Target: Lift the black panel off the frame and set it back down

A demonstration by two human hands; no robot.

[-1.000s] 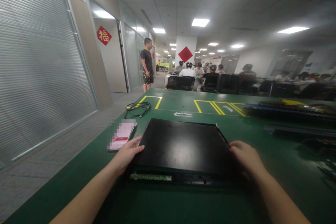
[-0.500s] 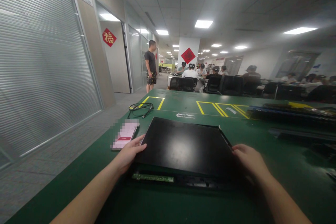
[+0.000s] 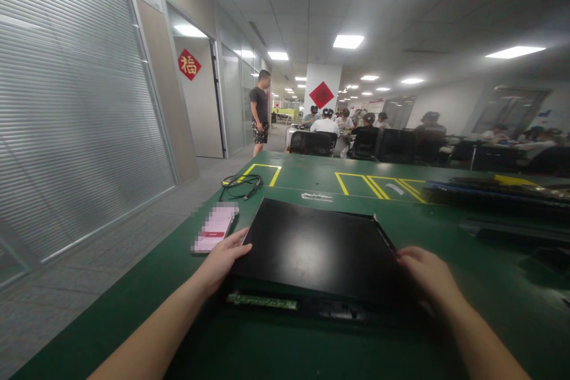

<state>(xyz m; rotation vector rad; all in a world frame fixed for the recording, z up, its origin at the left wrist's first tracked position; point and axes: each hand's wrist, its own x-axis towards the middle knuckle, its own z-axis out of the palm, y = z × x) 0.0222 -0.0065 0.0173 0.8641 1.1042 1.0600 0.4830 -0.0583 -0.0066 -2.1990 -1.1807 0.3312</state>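
Along the near edge of the green desk (image 3: pixel 307 353), at its middle, a black panel (image 3: pixel 312 249) is held by its two sides. Its left side is gripped between thumb and fingers of the left hand (image 3: pixel 226 258); its right edge is pinched by the nearly closed fingers of the right hand (image 3: pixel 423 266). A circuit board (image 3: pixel 262 301) is exposed along the near side. Steadying appears in hand; even support seems called for next.
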